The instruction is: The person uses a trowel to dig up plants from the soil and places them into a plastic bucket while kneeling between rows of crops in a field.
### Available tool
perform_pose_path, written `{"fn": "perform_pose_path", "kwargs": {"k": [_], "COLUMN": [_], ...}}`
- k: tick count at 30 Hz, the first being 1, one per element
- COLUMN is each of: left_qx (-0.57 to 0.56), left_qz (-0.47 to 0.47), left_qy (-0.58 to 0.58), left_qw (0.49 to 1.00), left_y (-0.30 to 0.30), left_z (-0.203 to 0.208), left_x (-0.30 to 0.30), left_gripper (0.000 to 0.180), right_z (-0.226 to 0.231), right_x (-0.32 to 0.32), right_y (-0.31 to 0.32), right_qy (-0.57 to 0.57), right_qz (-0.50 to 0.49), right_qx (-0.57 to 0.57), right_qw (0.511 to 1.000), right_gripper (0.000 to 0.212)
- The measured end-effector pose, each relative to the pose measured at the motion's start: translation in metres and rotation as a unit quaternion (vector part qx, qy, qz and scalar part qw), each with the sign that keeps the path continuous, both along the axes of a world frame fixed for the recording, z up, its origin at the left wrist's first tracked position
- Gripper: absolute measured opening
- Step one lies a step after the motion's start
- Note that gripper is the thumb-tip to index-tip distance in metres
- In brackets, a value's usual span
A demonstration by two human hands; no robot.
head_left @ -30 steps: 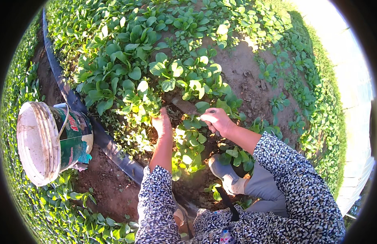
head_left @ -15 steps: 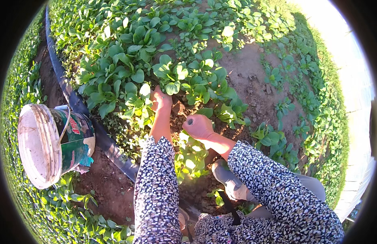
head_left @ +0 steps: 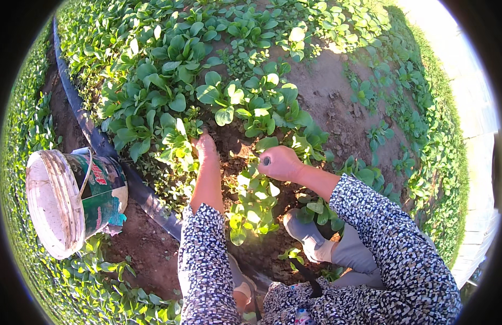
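Note:
My left hand (head_left: 205, 147) reaches down among low leafy greens, beside a small-leaved sprig (head_left: 192, 123). Its fingers look closed, but the leaves partly hide them, and what they hold does not show. To its right, my right hand (head_left: 282, 164) is wrapped in a fist around a tool handle (head_left: 266, 161). Only the handle's dark round end is visible; the tool's head cannot be made out. Loose brown soil (head_left: 232, 146) lies between the two hands. Just in front of my right fist stands a broad-leaved green plant (head_left: 256, 203), and another (head_left: 225, 97) grows beyond my hands.
A dirty white-and-green bucket (head_left: 54, 203) lies tipped on the left, beside a dark hose (head_left: 148, 200) that runs along the bed. My shoe (head_left: 308, 235) is planted among the plants. Pale sheeting (head_left: 478, 162) borders the right edge.
My left hand has drawn back slightly to the left and nearer to me. My right fist has shifted right, away from the left hand, still around the handle. More soil shows between them.

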State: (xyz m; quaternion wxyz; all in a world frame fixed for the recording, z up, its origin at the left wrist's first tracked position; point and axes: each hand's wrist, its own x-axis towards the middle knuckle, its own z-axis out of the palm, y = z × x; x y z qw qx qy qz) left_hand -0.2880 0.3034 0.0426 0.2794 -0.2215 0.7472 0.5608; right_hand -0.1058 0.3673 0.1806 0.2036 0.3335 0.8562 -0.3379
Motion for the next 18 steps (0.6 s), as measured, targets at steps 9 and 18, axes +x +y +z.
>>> {"fn": "perform_pose_path", "kwargs": {"k": [9,18], "left_qx": [0.388,0.140], "left_qz": [0.079,-0.116], "left_qy": [-0.151,-0.101], "left_qw": [0.906,0.978], "left_y": [-0.031,-0.053], "left_z": [0.033,0.042], "left_x": [-0.018,-0.004], "left_gripper": [0.027,0.055], "right_z": [0.012,0.084], "right_x": [-0.040,0.045], "right_y": [0.015,0.066], "right_qy": [-0.032,0.035], "right_qz": [0.085,0.027], "right_qx": [0.027,0.046], "right_qw": [0.996,0.998], "right_gripper": [0.032,0.029]}}
